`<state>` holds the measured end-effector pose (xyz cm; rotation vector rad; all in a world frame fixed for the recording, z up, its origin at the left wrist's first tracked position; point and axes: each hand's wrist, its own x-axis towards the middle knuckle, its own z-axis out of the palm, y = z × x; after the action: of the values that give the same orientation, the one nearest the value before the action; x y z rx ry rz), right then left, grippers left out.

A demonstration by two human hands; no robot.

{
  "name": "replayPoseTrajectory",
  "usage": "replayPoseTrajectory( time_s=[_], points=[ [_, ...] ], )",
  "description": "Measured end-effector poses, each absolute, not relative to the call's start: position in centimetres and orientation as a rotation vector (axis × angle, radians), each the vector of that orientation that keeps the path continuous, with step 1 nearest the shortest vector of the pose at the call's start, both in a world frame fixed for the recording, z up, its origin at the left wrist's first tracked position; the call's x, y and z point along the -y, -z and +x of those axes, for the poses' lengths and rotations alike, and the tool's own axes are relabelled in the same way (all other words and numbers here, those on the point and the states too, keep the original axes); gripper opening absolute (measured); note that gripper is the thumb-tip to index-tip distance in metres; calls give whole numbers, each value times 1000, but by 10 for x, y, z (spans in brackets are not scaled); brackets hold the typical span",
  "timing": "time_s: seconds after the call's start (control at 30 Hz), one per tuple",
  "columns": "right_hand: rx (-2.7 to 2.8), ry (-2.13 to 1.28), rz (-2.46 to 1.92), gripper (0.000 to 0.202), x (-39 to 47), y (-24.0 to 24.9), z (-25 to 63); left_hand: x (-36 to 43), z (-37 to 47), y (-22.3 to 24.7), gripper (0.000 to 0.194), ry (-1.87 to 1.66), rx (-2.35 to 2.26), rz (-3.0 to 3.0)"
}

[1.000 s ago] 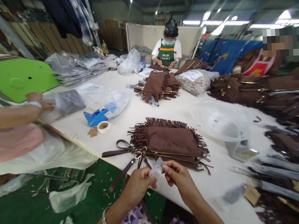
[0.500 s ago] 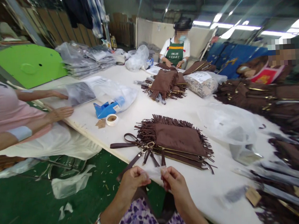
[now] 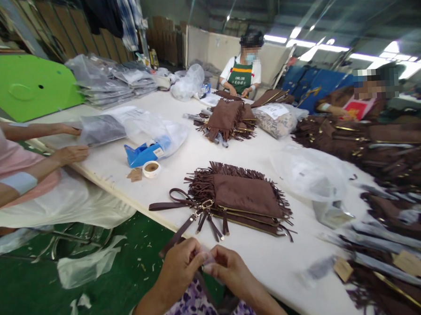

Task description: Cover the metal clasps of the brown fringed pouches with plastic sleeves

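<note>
My left hand (image 3: 181, 267) and my right hand (image 3: 230, 271) meet at the table's near edge, both pinching a small clear plastic piece (image 3: 206, 259) between the fingertips. Just beyond them lies a stack of brown fringed suede bags (image 3: 246, 198) with gold zips and dark wrist straps (image 3: 174, 201) trailing toward me over the white table (image 3: 272, 257). One strap hangs off the edge near my left hand.
A person in pink at the left handles a grey plastic bag (image 3: 101, 129). A blue tape dispenser (image 3: 141, 154) and tape roll (image 3: 151, 169) lie nearby. More brown bags (image 3: 226, 119), clear plastic (image 3: 308, 171) and packed goods fill the right side. Another person sits at the far end.
My hands have drawn closer together and lower toward my lap, crumpling the plastic piece between them. The person at the left has shifted their hands on the grey bag.
</note>
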<state>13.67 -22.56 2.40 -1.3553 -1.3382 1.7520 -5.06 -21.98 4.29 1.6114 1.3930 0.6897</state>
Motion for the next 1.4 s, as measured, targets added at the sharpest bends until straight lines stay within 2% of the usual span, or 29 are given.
replayPoseTrajectory(
  time_s=[0.13, 0.27, 0.43, 0.57, 0.73, 0.87, 0.93, 1.1, 1.27, 1.4],
  points=[
    [1151, -1796, -1356, 34, 231, -4, 132, 219, -51, -36, 32, -733, -1394, 1524],
    [1149, -1684, -1417, 38, 238, -4, 133, 221, -38, -15, 33, -878, -1125, 983],
    [1253, -1529, -1466, 48, 248, -10, 127, 231, -14, -12, 24, -887, -1004, 662],
    [1459, -1529, -1484, 46, 234, -14, 145, 229, -11, -13, 28, -918, -1068, 505],
    [1653, -826, -1903, 26, 178, -18, 180, 215, -23, 4, 32, -919, -1247, 766],
    [1789, -640, -2004, 19, 150, -8, 173, 209, -25, 2, 28, -864, -1348, 1049],
    [1685, -756, -1968, 20, 146, -2, 163, 206, -24, -4, 26, -830, -1388, 1127],
    [1382, -1288, -1830, 30, 145, 1, 156, 199, -25, -11, 22, -742, -1467, 1195],
    [873, -1910, -1411, 42, 146, -17, 164, 194, -25, -1, 19, -687, -1477, 1235],
    [730, -1943, -1344, 42, 148, -22, 165, 190, -20, 2, 17, -654, -1448, 1267]
  ],
)
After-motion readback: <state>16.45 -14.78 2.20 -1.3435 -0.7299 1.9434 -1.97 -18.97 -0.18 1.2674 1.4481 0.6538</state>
